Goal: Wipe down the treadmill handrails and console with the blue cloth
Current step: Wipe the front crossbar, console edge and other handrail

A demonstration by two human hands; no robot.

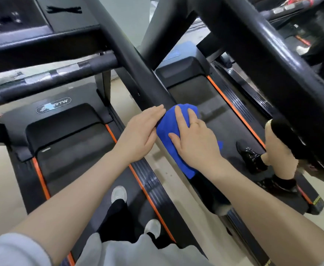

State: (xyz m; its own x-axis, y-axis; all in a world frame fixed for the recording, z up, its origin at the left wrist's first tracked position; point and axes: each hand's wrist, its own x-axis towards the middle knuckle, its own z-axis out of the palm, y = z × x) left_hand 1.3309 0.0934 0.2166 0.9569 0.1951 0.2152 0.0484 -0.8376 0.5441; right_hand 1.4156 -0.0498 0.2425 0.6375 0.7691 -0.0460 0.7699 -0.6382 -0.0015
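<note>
A blue cloth (169, 129) is wrapped over the black right handrail (138, 62) of the treadmill I stand on. My right hand (193, 139) lies flat on the cloth, fingers spread, pressing it onto the rail. My left hand (140, 131) rests flat against the left side of the same rail, its fingertips touching the cloth's edge. The console (22, 25) is at the top left, dark and partly out of frame. A front crossbar (47, 77) with silver sensor patches runs below it.
My treadmill's belt (76, 150) and orange-edged side rails lie below, with my white shoes (119, 193) on them. A second treadmill (220, 120) stands right, where another person's legs and black shoes (251, 156) are. Its thick black handrail (272, 54) crosses the upper right.
</note>
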